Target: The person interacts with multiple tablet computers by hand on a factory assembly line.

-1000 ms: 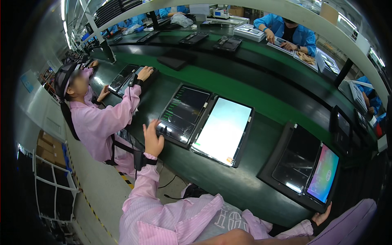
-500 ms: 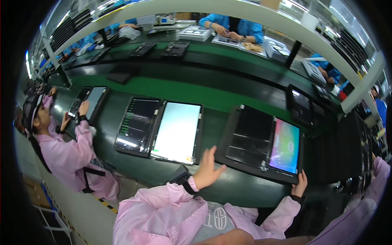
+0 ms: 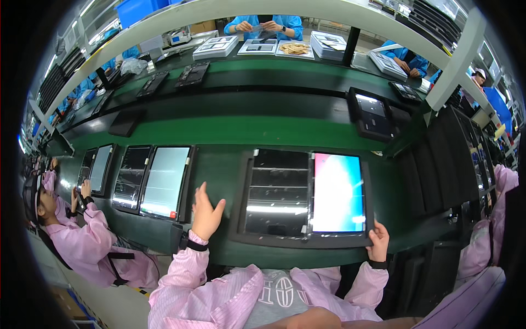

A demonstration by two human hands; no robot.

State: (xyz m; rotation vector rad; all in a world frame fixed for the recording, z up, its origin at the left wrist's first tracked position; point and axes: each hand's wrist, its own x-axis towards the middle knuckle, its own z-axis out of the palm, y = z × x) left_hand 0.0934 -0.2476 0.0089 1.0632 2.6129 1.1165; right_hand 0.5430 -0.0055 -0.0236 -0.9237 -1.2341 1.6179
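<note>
Gripping a black tray (image 3: 239,233) by its lower right corner, a person's right hand (image 3: 378,242) curls its fingers around the rim, while the left hand (image 3: 207,216) holds nothing, thumb and fingers spread. The tray lies directly ahead on the green tabletop (image 3: 223,156), bearing a dark display panel (image 3: 278,189) on the left and a brightly lit display panel (image 3: 338,192) beside it. The left hand is between this tray and a white-lit screen (image 3: 164,181) farther left; whether it touches the tabletop cannot be told. The step in hand appears to be positioning the tray; the next move probably calls for a left-hand hold on its near left edge.
</note>
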